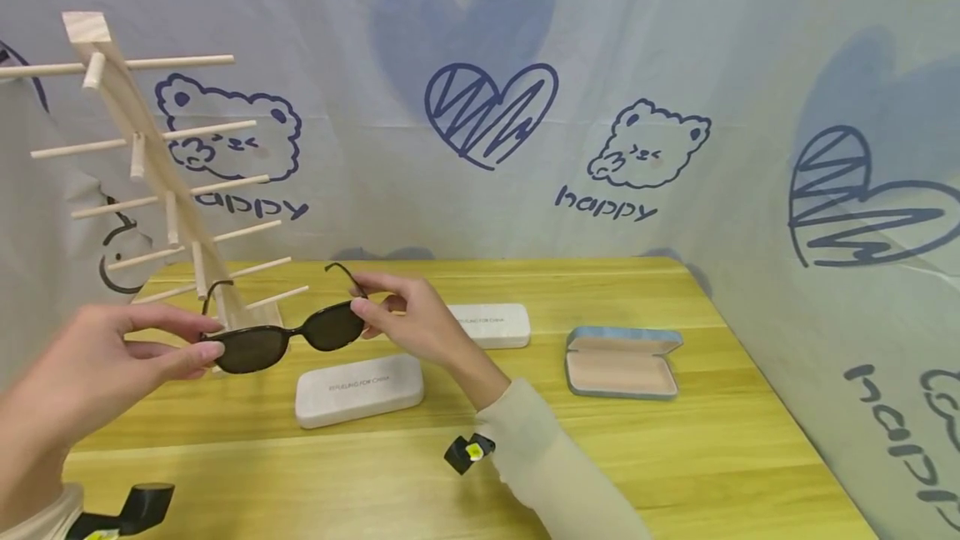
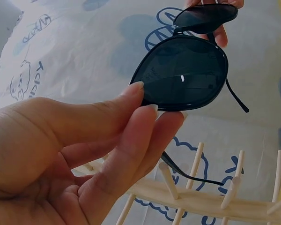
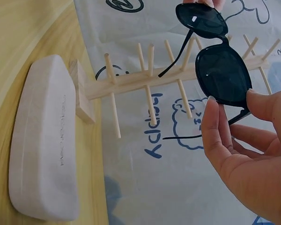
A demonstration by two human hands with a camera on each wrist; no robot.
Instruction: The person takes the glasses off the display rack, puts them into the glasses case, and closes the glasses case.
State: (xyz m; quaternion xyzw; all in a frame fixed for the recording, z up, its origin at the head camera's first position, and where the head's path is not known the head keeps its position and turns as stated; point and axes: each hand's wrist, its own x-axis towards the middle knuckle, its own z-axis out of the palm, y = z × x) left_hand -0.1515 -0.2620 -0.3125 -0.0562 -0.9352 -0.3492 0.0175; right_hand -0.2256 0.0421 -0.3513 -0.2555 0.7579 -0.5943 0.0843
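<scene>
A pair of black sunglasses (image 1: 253, 348) with dark lenses hangs in the air between both hands, temples unfolded and pointing away toward the stand. My left hand (image 1: 123, 357) pinches the left outer corner of the frame between thumb and fingers. At the opposite corner, my right hand (image 1: 412, 315) pinches the frame by the hinge. Just beyond the sunglasses rises a wooden peg stand (image 1: 161, 165) with bare pegs. Beneath and to the right of them lies a closed white glasses case (image 1: 360, 390); the right wrist view shows a white case (image 3: 44, 140) near the stand's base.
Behind my right hand lies a second closed white case (image 1: 495, 325). Farther right, a blue glasses case (image 1: 622, 363) stands open with a pale lining. All rest on a wood-grain table (image 1: 735, 457), enclosed by a printed cloth (image 1: 480, 15) at the back and sides.
</scene>
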